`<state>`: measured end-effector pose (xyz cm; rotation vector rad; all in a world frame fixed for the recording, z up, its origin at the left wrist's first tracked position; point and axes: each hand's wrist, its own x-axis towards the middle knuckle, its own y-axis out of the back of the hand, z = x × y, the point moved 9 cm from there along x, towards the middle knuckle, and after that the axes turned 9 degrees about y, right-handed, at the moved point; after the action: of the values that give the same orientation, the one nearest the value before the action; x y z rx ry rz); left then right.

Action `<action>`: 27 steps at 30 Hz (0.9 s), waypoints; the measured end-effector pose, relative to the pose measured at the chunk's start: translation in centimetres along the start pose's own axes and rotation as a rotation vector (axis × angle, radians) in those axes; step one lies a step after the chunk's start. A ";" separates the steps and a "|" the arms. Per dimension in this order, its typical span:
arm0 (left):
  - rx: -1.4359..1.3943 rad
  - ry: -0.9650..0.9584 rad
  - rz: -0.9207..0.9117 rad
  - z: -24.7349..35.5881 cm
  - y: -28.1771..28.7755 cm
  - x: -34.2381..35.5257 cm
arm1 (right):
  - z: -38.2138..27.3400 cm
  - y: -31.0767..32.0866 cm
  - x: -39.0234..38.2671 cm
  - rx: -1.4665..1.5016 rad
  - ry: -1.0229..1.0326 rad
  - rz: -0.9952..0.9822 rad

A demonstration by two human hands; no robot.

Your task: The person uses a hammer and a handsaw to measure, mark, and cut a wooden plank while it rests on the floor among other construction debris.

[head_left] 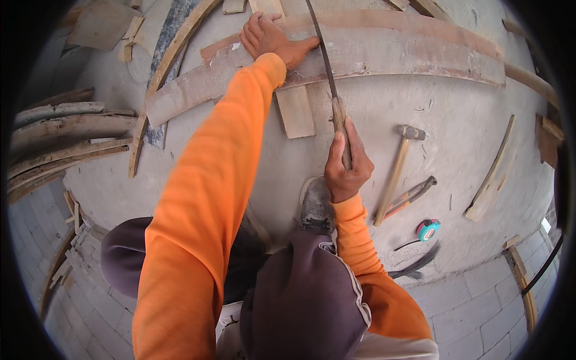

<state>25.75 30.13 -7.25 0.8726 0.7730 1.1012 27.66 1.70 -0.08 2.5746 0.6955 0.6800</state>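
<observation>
A long, curved wooden board (384, 57) with greyish, dusty faces lies across the upper part of the head view. My left hand (276, 41) holds it from above, its fingers over the far side and its thumb stretched out to the blade. My right hand (349, 159) is closed round the wooden handle of a handsaw (328, 63). The saw's narrow dark blade, seen nearly edge-on, crosses the board just right of my left thumb. How deep the blade sits in the wood I cannot tell. A short wooden block (296, 113) sticks out from under the board.
To the right lie a hammer (396, 174), pincers (414, 197) with orange-red handles, a turquoise tape measure (428, 230) and a thin wood strip (492, 171). Curved planks (72, 129) are stacked at the left. A long curved strip (161, 78) stands near the board's left end.
</observation>
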 end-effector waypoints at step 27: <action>0.030 0.009 -0.008 -1.0 -0.5 0.2 | -0.1 -1.2 1.6 0.052 -0.011 0.005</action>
<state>25.15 30.43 -8.12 0.8899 0.8020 1.0897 28.40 3.49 -0.04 2.6263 0.7124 0.6567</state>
